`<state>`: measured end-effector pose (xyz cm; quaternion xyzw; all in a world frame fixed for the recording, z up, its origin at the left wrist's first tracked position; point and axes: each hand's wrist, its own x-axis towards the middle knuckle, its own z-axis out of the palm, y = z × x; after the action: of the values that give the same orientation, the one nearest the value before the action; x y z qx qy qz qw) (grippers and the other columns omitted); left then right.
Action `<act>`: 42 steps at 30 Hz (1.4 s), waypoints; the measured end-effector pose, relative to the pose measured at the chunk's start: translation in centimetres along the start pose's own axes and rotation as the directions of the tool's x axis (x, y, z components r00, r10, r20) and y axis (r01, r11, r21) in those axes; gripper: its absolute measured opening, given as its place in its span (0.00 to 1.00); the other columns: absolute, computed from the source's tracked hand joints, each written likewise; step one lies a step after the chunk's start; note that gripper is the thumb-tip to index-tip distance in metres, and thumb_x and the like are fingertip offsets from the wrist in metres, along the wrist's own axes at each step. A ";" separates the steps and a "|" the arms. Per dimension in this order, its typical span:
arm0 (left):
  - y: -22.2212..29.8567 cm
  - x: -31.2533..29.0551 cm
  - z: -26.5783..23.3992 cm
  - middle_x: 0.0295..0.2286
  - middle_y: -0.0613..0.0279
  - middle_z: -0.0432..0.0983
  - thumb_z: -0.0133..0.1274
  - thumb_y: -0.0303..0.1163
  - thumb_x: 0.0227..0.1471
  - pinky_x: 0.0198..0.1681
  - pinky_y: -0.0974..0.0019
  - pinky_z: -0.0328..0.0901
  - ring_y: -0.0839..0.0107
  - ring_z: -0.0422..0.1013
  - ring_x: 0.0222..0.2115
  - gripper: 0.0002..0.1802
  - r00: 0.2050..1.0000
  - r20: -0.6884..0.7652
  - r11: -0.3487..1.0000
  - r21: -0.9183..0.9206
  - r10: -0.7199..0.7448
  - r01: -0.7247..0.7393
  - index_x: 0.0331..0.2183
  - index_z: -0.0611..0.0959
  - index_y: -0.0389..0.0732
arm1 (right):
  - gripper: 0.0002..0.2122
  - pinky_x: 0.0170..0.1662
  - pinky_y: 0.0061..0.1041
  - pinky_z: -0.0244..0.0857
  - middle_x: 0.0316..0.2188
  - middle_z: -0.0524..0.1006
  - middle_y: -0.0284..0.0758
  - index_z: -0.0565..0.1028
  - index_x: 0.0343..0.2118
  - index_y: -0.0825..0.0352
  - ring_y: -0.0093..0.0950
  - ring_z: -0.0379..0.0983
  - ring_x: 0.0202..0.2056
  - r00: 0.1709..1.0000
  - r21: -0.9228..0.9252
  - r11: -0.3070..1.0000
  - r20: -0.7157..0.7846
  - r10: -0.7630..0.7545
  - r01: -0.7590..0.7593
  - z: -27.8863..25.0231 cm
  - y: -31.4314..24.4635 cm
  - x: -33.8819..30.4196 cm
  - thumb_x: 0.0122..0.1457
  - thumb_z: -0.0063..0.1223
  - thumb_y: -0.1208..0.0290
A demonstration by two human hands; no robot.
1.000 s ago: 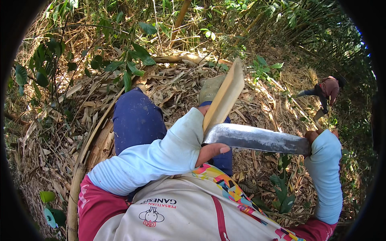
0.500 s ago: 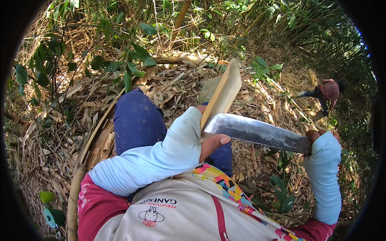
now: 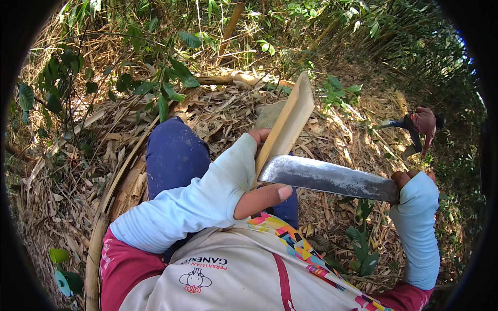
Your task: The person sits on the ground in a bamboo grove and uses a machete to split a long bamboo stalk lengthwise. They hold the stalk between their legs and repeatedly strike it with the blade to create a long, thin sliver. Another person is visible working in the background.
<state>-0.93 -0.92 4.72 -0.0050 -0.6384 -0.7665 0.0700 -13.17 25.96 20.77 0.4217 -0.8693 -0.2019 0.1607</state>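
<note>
Blade-to-strip geometry is what matters here: the bamboo strip (image 3: pixel 287 122) is gripped in the left hand (image 3: pixel 258 171), long axis running up and away from the body toward the upper right, pale split face turned to the camera, lower end hidden behind the left sleeve. The machete (image 3: pixel 328 178) is held in the right hand (image 3: pixel 410 180), blade lying almost crosswise to the strip, its blunt tip laid against the strip's lower part just above the left thumb. Left hand is closed around the strip, thumb sticking out under the blade tip; right hand is clamped on the machete handle, though the handle itself is mostly covered by fingers and a pale blue sleeve. The strip is thus at the left hand, held above the raised knee in blue trousers (image 3: pixel 175 153), and well apart from the right hand, which is joined to it only through the blade's length. Contact point is judged close to the left thumb, so little margin is seen there. A long curved bamboo piece (image 3: pixel 101 228) is lying along the ground at lower left among dry leaf litter (image 3: pixel 223 111). Another person (image 3: pixel 420 127) is seen bent over, well apart, at upper right near green bamboo growth.
</note>
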 end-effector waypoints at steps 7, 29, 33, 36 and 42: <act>1.3 0.2 1.0 0.38 0.53 0.70 0.64 0.32 0.43 0.45 0.65 0.64 0.67 0.68 0.40 0.41 0.991 -0.028 0.978 0.165 0.131 -0.125 0.53 0.59 0.30 | 0.16 0.36 0.36 0.59 0.19 0.68 0.36 0.75 0.29 0.62 0.40 0.67 0.26 0.999 -0.028 0.999 0.044 0.016 -0.015 -0.3 -0.2 0.1 0.31 0.60 0.83; -2.6 0.7 2.3 0.32 0.49 0.75 0.66 0.40 0.45 0.38 0.62 0.68 0.58 0.74 0.33 0.35 0.920 -0.252 0.940 0.240 0.300 -0.240 0.48 0.69 0.32 | 0.19 0.36 0.36 0.60 0.23 0.71 0.37 0.75 0.33 0.63 0.41 0.68 0.28 0.995 -0.014 0.996 0.042 0.089 -0.089 -0.7 -0.6 0.0 0.33 0.61 0.84; -2.7 1.0 2.2 0.32 0.50 0.76 0.66 0.41 0.46 0.37 0.62 0.68 0.60 0.74 0.32 0.33 0.912 -0.267 0.928 0.292 0.311 -0.231 0.47 0.70 0.32 | 0.18 0.38 0.37 0.60 0.23 0.71 0.37 0.75 0.33 0.63 0.41 0.69 0.28 0.996 0.008 0.996 -0.008 0.093 -0.093 -0.5 -0.7 -0.2 0.34 0.59 0.84; -2.3 1.2 2.2 0.32 0.50 0.76 0.65 0.42 0.47 0.37 0.63 0.68 0.60 0.74 0.32 0.32 0.905 -0.274 0.923 0.301 0.325 -0.240 0.47 0.71 0.33 | 0.18 0.39 0.38 0.60 0.22 0.71 0.37 0.75 0.34 0.63 0.40 0.69 0.27 0.994 0.004 0.994 -0.016 0.109 -0.109 -0.4 -0.9 -0.1 0.35 0.58 0.83; -2.0 1.0 2.4 0.34 0.53 0.75 0.65 0.39 0.47 0.41 0.65 0.67 0.66 0.72 0.35 0.34 0.951 -0.278 0.989 0.096 0.134 -0.111 0.49 0.68 0.31 | 0.19 0.37 0.37 0.60 0.22 0.70 0.37 0.75 0.34 0.63 0.40 0.69 0.27 0.994 -0.043 0.993 -0.008 0.112 -0.112 -0.2 -1.3 -0.3 0.34 0.58 0.84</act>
<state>-2.31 1.63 3.33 0.0679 -0.6503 -0.7274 0.2085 -12.02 25.42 20.28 0.3691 -0.8865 -0.2103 0.1835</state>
